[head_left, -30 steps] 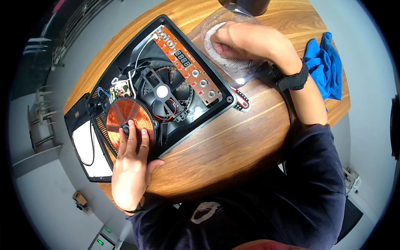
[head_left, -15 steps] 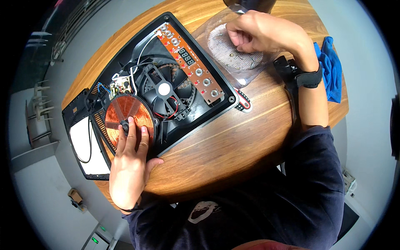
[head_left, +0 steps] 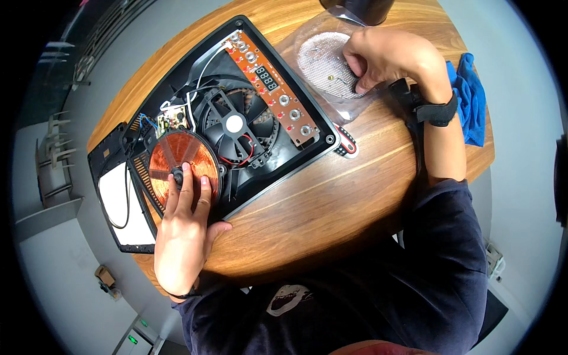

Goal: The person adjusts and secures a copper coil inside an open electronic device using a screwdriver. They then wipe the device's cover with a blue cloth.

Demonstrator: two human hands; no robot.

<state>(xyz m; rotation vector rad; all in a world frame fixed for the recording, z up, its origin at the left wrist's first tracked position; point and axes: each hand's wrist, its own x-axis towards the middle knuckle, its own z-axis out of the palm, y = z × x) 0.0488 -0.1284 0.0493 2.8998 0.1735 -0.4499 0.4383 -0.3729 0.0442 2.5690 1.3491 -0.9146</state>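
Observation:
My left hand [head_left: 183, 231] lies with fingers spread across a round copper coil [head_left: 198, 157], its fingertips by the dark knob at the coil's centre. This coil sits in the near left part of an opened black induction-cooker housing [head_left: 272, 42], which also holds a fan [head_left: 259, 112] and an orange circuit board [head_left: 281, 99] with a digit display. To the housing's right, a round silvery mesh dish [head_left: 319, 56] rests on clear plastic, with a few small screws on it. My right hand [head_left: 395, 59] is bent over the dish's right side, fingers closed in a pinch; whatever they hold is hidden.
Left of the housing lies a black panel with a white sheet [head_left: 121, 198] and a dark cable across it. A red, black and white tool [head_left: 348, 143] pokes out beside the housing's right corner. Farther right are a blue cloth [head_left: 471, 100] and a dark cylindrical container [head_left: 370, 9].
My right hand has shifted to the right and slightly nearer, from the middle of the mesh dish to its right rim. My left hand stays put on the coil.

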